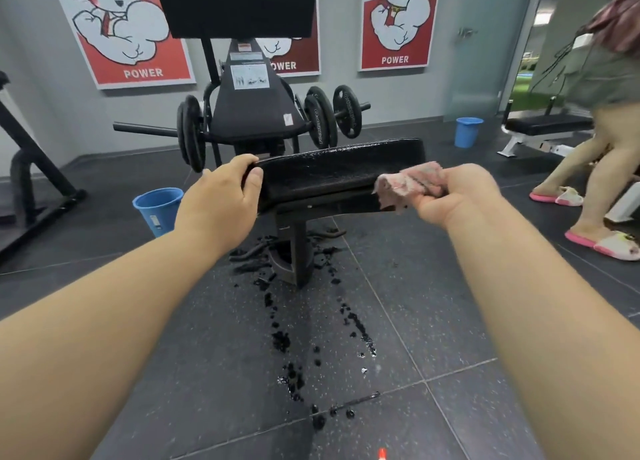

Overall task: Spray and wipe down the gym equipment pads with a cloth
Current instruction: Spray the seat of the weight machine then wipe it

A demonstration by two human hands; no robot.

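A black, wet-looking pad (332, 172) sits on a metal post in front of me. My left hand (221, 196) grips the pad's left end, thumb on its near face and fingers curled over the top. My right hand (450, 196) holds a bunched pink cloth (408, 182) against the pad's near right edge. A second, sloped pad (252, 109) and a dark back pad (235, 4) belong to the machine behind. A red tip (382, 454) pokes in at the bottom edge; I cannot tell what it is.
Wet drips (298, 348) darken the floor under the pad. Blue buckets stand at the left (157, 210) and at the back right (467, 135). Weight plates (320, 120) hang on the machine. A person in pink slippers (602, 189) stands by a bench (547, 127) on the right.
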